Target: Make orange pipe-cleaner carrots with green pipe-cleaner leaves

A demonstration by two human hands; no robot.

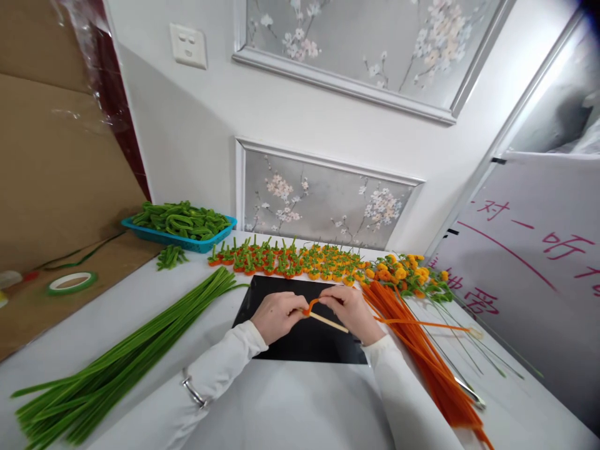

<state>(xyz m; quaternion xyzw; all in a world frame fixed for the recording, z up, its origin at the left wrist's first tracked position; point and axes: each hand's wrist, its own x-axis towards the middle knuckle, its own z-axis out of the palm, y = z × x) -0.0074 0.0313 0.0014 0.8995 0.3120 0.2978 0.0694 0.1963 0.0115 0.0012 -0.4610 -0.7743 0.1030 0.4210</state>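
Through the head camera I have both hands at the middle of the frame, above a black mat (300,351) on the white tabletop (290,406). My left hand (279,315) is closed in a pinch, thumb against forefinger, on one end of a pale stick (330,322) and the orange chenille stem (308,309) bent over that end. My right hand (347,311) pinches the same stem a little to the right, fingertips together, so a short raised arc of orange shows between the two grips. The stick's other end slants down to the right, below my right fingers.

At lower left I see a bundle of green chenille stems (140,356); at lower right, a bundle of orange chenille stems (424,362) with a metal tool (472,395) beside it, too partly seen to name. Behind the mat stand rows of orange ornaments (272,265) and yellow ornaments (328,265), with yellow pompom flowers (398,272) to their right. A blue basket (175,240) of green pieces is at centre left.
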